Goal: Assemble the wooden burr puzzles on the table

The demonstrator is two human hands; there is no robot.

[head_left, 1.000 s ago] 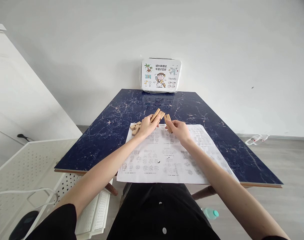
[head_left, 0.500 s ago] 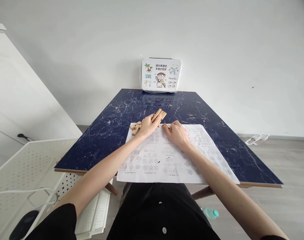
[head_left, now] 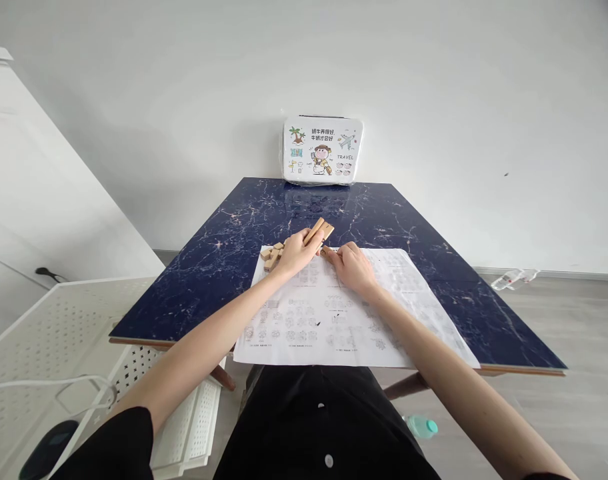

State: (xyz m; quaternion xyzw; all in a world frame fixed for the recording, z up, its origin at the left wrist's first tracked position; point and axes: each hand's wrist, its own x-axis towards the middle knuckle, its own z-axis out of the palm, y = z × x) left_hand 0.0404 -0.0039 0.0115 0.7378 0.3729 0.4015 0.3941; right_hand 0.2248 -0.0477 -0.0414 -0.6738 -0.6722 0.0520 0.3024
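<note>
My left hand point(head_left: 299, 253) is closed around a few light wooden blocks point(head_left: 325, 229) whose ends stick out past the fingers. Close by on the right, my right hand point(head_left: 355, 268) is closed on a small wooden piece point(head_left: 330, 255), mostly hidden by the fingers. The two held parts lie very near each other; whether they touch I cannot tell. Left of my left hand sits a small pile of loose wooden blocks point(head_left: 271, 257) on the corner of a printed paper sheet point(head_left: 304, 327). Faint diagrams cover the sheet beneath both forearms.
The sheet overhangs the front edge of a dark blue marbled table point(head_left: 199, 267). A white cartoon-printed case point(head_left: 323, 150) leans against the wall at the back. White perforated shelving point(head_left: 84, 313) stands at the left, and a bottle with a teal cap point(head_left: 421, 425) lies on the floor.
My right hand has shifted slightly left with its wooden piece, closer to the blocks in my left hand. My left hand has barely moved.
</note>
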